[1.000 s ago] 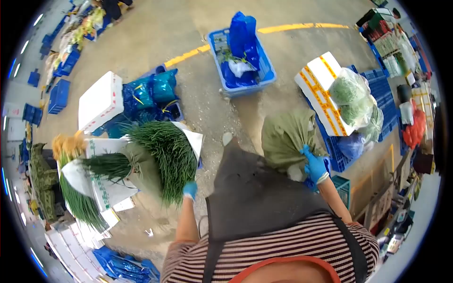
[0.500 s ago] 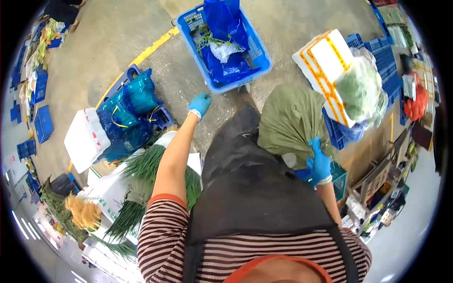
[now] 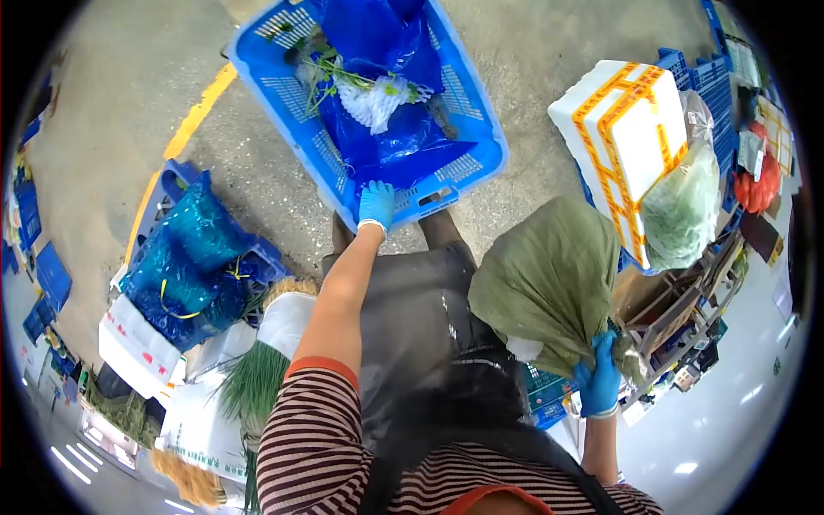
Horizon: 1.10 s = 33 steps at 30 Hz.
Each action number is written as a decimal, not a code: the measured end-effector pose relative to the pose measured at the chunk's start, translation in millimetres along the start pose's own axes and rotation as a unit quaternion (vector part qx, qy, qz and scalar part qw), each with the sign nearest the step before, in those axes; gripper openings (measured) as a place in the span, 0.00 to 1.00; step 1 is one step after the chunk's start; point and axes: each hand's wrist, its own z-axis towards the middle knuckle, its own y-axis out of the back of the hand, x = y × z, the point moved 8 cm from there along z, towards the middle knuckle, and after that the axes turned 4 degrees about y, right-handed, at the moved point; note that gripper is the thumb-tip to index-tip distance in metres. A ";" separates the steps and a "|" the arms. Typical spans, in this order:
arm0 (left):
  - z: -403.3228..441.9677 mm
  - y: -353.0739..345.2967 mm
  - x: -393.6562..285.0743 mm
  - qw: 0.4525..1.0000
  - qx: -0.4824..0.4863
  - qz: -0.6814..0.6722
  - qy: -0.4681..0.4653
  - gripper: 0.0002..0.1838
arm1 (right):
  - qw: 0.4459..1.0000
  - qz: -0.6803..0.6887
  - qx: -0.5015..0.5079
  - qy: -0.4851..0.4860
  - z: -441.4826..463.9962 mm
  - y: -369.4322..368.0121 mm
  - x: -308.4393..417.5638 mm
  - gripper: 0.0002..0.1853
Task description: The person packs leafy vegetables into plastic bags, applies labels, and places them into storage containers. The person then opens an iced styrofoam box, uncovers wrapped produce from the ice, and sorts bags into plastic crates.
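My left hand [image 3: 376, 204], in a blue glove, is closed over the near rim of a blue plastic crate [image 3: 491, 159]. Inside the crate lie crumpled blue plastic bags [image 3: 399, 142], a white foam net [image 3: 371, 101] and some green stems [image 3: 322, 75]. On the other side, my right hand [image 3: 598, 378], also gloved in blue, grips the gathered neck of a bulging olive-green sack [image 3: 545, 283]. The sack hangs to the right of my dark apron, and its contents are hidden.
At right stands a taped white foam box [image 3: 614, 129] with a clear bag of greens [image 3: 684, 210] against it. Blue wrapped bundles [image 3: 184, 257], a white box [image 3: 137, 343] and long green stalks [image 3: 253, 382] are at left. A yellow line [image 3: 193, 120] crosses the concrete floor.
My left hand has gone from beside the crate onto its near rim. The crate now looks larger and closer. My right hand keeps hold of the sack, now lower in view.
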 end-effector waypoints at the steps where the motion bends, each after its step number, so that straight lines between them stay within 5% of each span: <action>1: 14.1 -18.1 -0.4 1.000 -0.023 -0.009 0.012 0.19 | 0.981 0.130 -0.040 -0.139 5.9 -11.4 -16.8 0.28; 2: 25.5 -33.4 0.1 0.998 -0.048 -0.016 0.024 0.20 | 0.923 0.257 -0.082 -0.273 3.2 -30.0 -32.7 0.32; 4: 40.4 -60.5 1.9 0.994 -0.098 -0.023 0.040 0.19 | 0.969 0.138 -0.034 -0.202 10.4 -46.7 -29.0 0.25; 5: 48.6 -86.2 3.7 0.999 -0.028 -0.032 0.034 0.18 | 0.983 0.077 -0.018 -0.165 15.8 -55.9 -23.0 0.21; 7: 56.0 -106.4 13.1 0.992 0.113 -0.045 0.028 0.17 | 0.795 0.395 -0.094 -0.451 -3.7 -84.3 -42.2 0.25; 8: 57.6 -104.7 15.1 0.966 0.229 -0.122 0.004 0.15 | 0.784 0.432 -0.062 -0.441 -4.7 -91.2 -41.7 0.24; 10: 54.0 -88.4 21.0 0.961 0.080 -0.265 0.023 0.15 | 0.881 0.302 -0.044 -0.361 -6.5 -93.7 -48.3 0.19; 12: 37.9 -36.1 34.3 0.906 -0.004 -0.420 0.053 0.13 | 0.794 0.407 -0.038 -0.450 -12.1 -99.9 -39.3 0.17; 15: -7.9 89.3 48.8 0.892 -0.108 -0.437 0.033 0.10 | 0.799 0.380 -0.050 -0.463 -14.2 -86.2 -26.1 0.10; 17: -48.3 163.9 48.4 0.837 0.011 -0.544 0.062 0.09 | 0.831 0.371 -0.034 -0.414 -22.9 -75.0 -39.3 0.11; 19: -94.6 245.1 30.7 0.808 -0.106 -0.579 -0.030 0.09 | 0.809 0.415 -0.029 -0.416 -25.7 -66.9 -39.3 0.11; 23: -163.6 392.7 -20.7 0.713 -0.170 -0.663 -0.151 0.11 | 0.822 0.428 -0.019 -0.375 -35.7 -42.8 -33.8 0.13; 27: -204.7 495.2 -44.5 0.602 -0.132 -0.761 -0.203 0.13 | 0.824 0.453 0.005 -0.340 -47.2 -26.7 -41.2 0.13; 30: -239.8 457.2 -4.1 0.562 -0.053 -0.820 -0.096 0.20 | 0.819 0.461 0.016 -0.340 -53.6 -21.8 -57.9 0.13; 33: -253.0 491.2 76.8 0.295 -0.232 -0.925 0.061 0.21 | 0.830 0.447 0.000 -0.334 -49.8 -19.1 -56.3 0.13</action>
